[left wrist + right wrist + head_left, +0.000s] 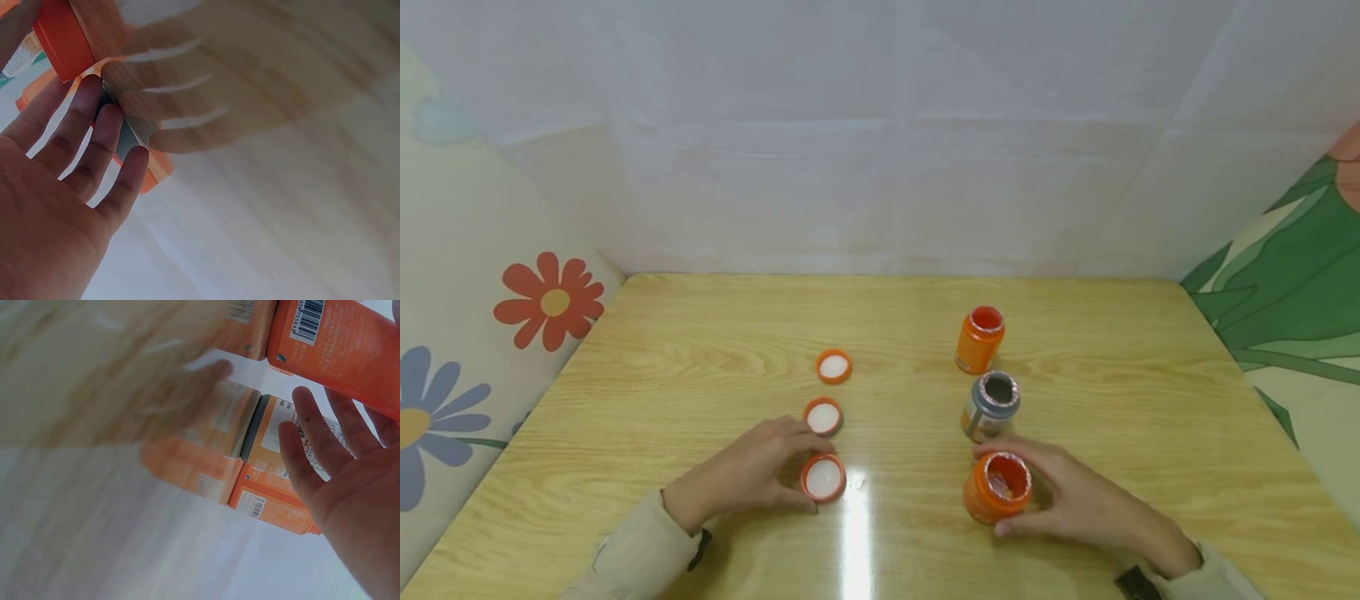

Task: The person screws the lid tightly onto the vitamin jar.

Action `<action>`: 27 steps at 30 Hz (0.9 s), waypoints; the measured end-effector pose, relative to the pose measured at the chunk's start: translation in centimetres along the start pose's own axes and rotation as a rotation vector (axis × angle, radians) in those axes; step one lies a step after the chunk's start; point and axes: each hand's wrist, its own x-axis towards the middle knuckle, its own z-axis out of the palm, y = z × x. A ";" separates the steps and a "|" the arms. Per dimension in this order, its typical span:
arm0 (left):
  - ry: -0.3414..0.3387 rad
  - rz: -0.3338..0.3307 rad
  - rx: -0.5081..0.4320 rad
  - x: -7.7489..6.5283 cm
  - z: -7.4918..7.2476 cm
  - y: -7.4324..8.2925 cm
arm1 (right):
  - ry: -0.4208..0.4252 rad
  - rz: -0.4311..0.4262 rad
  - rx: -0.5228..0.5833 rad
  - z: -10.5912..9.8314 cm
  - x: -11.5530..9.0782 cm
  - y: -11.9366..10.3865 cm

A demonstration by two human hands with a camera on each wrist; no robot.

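Observation:
My left hand (pixel 748 475) lies around the nearest orange lid (pixel 823 478), thumb on the near side and fingers on the far side. In the left wrist view the fingers (pixel 94 147) are spread and fairly straight beside it. Two more lids, a middle one (pixel 823 418) and a far one (pixel 833 367), lie white side up beyond it. On the right, my right hand (pixel 1082 508) loosely surrounds the nearest orange jar (pixel 981 498), which stands upright without a lid. Its fingers look extended, not curled, in the right wrist view. Behind stand an open grey jar (pixel 980 421) and another open orange jar (pixel 977 352).
A wood-grain table (pixel 715 333) carries everything, with a bright reflection near its front middle. A white sheet (pixel 880 167) hangs behind it, and flower-patterned cloth (pixel 452 250) borders the left side. Jars and lids form two separate columns.

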 end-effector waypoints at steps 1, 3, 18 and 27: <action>0.000 -0.001 0.005 0.0 0.0 0.0 | -0.004 0.002 0.006 0.0 0.0 0.0; 0.000 -0.002 0.015 0.0 0.0 0.1 | -0.011 0.004 0.017 0.0 0.0 0.0; 0.047 -0.044 -0.026 -0.5 0.0 0.3 | -0.045 -0.015 0.083 0.0 0.2 0.3; 0.092 0.001 -0.021 -0.4 0.0 0.4 | -0.059 0.002 0.106 -0.1 0.2 0.1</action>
